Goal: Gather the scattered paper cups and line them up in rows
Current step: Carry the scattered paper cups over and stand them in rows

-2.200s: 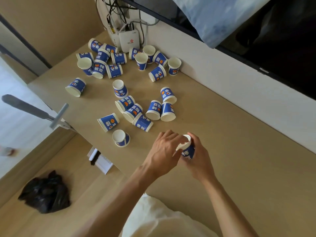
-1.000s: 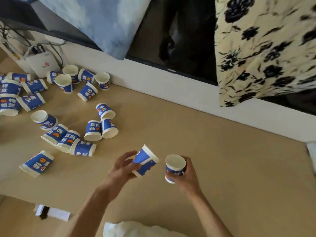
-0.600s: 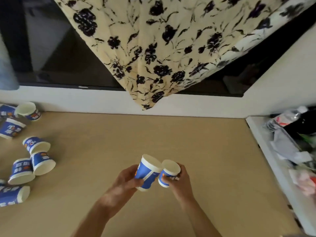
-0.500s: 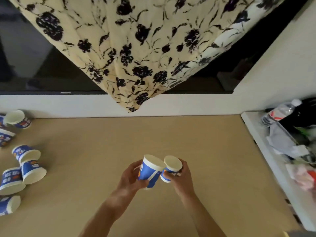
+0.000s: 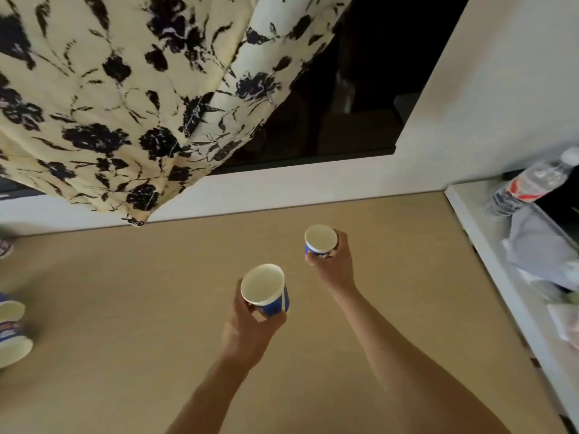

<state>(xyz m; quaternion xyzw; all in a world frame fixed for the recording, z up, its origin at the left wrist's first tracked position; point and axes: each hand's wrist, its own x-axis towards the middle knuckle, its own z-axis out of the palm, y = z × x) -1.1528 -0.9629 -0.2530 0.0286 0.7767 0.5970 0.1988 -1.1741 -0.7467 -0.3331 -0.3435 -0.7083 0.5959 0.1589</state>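
I hold two blue-and-white paper cups upright, mouths up, over the tan table. My left hand grips one paper cup near the middle of the view. My right hand grips a second paper cup farther back and to the right, stretched toward the wall. Whether either cup touches the table I cannot tell. More scattered paper cups show blurred at the left edge.
A floral cloth hangs over the dark window at the back. A white ledge runs along the table's right side, carrying a plastic bottle and crumpled wrappers. A white wall skirts the table's far edge.
The view has swung right, away from the pile of cups. My two hands, close together half a second ago, have moved apart; the right one has reached farther back and right.
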